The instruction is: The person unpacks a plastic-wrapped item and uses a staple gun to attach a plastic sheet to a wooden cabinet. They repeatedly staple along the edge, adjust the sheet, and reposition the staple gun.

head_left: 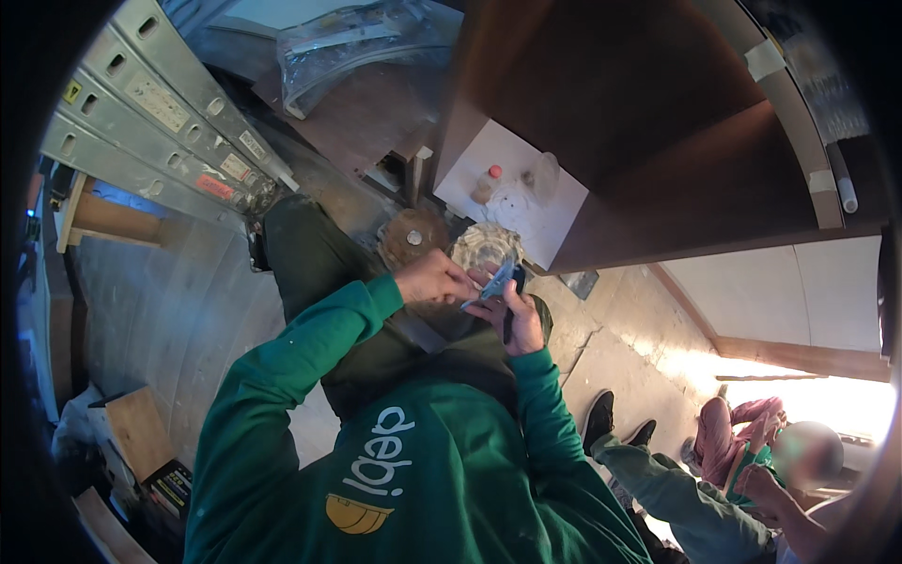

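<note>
Both my hands meet in front of my lap. My right hand is closed around a flat blue-and-black thing, whose kind I cannot make out. From the other side, my left hand has its fingers pinched together near the blue part's lower end. Whether something small sits in that pinch is too fine to see. Just beyond the hands are a round pale, crusted container and a round brown, dusty piece with a light disc in its middle.
A white board carries a red-capped bottle and a clear cup, beside a large dark brown panel. A metal ladder leans at far left. Two people sit at lower right, one in green trousers.
</note>
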Demonstrator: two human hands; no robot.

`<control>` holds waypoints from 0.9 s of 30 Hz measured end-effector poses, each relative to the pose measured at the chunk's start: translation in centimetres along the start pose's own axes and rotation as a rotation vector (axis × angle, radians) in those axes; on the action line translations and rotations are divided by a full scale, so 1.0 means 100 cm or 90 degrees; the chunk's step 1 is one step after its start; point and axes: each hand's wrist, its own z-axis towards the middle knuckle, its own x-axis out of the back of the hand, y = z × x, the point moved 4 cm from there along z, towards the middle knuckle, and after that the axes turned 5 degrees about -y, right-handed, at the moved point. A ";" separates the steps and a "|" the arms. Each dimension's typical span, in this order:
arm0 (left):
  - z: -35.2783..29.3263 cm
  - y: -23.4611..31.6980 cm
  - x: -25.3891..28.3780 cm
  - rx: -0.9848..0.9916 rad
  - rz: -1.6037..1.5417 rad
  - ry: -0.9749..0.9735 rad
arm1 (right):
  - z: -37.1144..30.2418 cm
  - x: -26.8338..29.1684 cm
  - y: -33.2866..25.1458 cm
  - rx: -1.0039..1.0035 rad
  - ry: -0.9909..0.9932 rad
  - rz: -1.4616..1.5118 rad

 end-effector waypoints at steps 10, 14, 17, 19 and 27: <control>-0.043 0.093 0.197 -0.231 -0.354 0.336 | -0.018 0.068 0.013 -0.007 0.110 0.016; -0.036 0.112 0.244 -0.305 -0.313 0.429 | -0.015 0.055 0.029 -0.022 0.123 0.032; -0.014 0.125 0.252 -0.318 -0.373 0.421 | -0.013 0.046 0.036 -0.031 0.140 0.046; -0.005 0.125 0.253 -0.324 -0.452 0.377 | -0.013 0.037 0.031 -0.039 0.163 0.035; -0.009 0.106 0.259 -0.366 -0.450 0.348 | 0.041 0.100 0.014 -0.084 0.290 -0.218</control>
